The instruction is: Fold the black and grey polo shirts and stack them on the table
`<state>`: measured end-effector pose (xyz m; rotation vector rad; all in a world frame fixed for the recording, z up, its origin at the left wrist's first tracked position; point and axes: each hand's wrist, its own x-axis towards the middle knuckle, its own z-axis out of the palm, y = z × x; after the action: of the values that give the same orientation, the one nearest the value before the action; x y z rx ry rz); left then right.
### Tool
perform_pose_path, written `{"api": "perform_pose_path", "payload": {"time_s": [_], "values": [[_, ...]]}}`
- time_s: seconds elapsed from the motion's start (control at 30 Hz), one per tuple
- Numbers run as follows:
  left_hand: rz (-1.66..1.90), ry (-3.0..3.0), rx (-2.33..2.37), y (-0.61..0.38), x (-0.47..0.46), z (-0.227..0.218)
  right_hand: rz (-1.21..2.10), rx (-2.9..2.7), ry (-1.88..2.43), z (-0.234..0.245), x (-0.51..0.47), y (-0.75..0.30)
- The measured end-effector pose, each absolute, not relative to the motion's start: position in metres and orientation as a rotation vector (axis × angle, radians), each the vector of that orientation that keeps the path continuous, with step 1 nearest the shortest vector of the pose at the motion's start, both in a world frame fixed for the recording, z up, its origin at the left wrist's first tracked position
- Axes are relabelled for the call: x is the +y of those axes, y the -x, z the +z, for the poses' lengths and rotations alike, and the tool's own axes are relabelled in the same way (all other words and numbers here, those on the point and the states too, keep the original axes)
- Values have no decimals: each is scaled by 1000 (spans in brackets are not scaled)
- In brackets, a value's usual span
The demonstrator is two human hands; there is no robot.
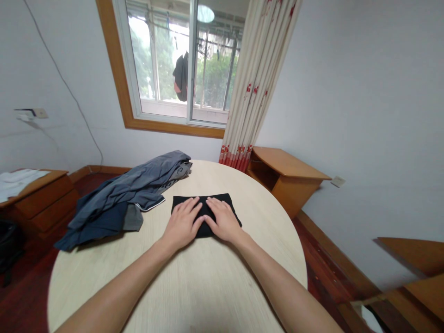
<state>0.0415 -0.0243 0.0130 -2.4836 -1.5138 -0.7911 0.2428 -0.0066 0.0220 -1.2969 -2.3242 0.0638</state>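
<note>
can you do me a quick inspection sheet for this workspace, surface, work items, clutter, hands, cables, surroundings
Surface: pale, round-edged table, wood-grain top.
Work items: folded black cloth, lying flat.
Clutter: loose heap of grey and navy clothes along the table's far left edge.
Hands: left hand and right hand flat on the black cloth, thumbs close together.
Cables: thin cable running down the left wall; none seen on the table.
Surroundings: window, floral curtain, wooden drawer cabinet at left.

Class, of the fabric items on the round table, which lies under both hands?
The folded black cloth: left hand and right hand rest on it, while the grey and blue garments lie heaped to its left.
</note>
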Motion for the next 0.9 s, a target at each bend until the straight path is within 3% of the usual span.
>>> {"api": "perform_pose_path", "payload": {"time_s": [0.3, 0.63, 0.9], "values": [[-396, 2627, -1712, -49, -20, -3, 155, -2501, 1484, 9, 5, -238], [-461, 2543, -2042, -16, 5, -9, 239, -2342, 1708, 5, 33, -261], [-513, 2540, -1997, -7, 3, -1, 303, -2167, 1868, 2, 45, -288]]}}
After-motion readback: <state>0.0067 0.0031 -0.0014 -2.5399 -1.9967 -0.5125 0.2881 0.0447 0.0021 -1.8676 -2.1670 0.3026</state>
